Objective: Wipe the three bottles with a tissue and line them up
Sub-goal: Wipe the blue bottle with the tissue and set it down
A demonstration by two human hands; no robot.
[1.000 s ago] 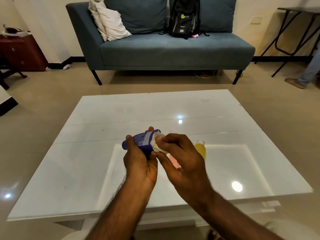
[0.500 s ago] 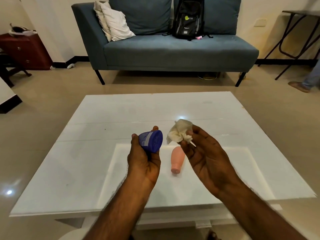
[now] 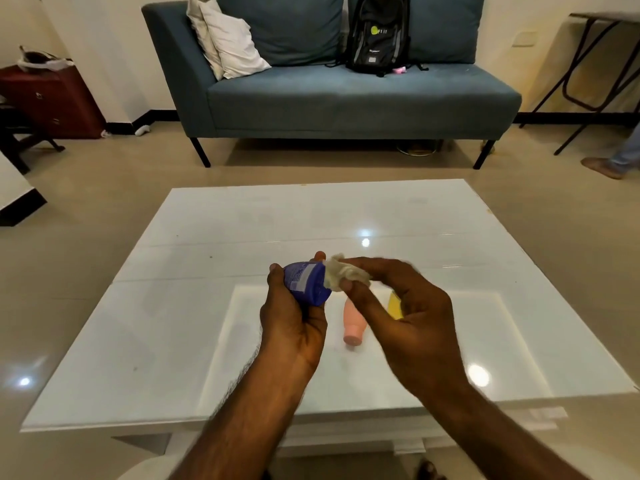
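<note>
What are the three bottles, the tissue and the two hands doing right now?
left hand: grips the blue bottle.
right hand: pinches the tissue.
blue bottle: held above the table, tilted.
tissue: crumpled, pressed against the blue bottle's end.
pink bottle: lying on its side on the table, untouched.
yellow bottle: untouched, mostly hidden behind the right hand.

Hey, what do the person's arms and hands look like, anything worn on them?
Both are bare. The left hand and right hand wear no gloves, and no ring, watch or bracelet shows. No sleeve comes into view: the left forearm and right forearm are uncovered down to the frame's bottom edge, with hair visible along the left one.
</note>
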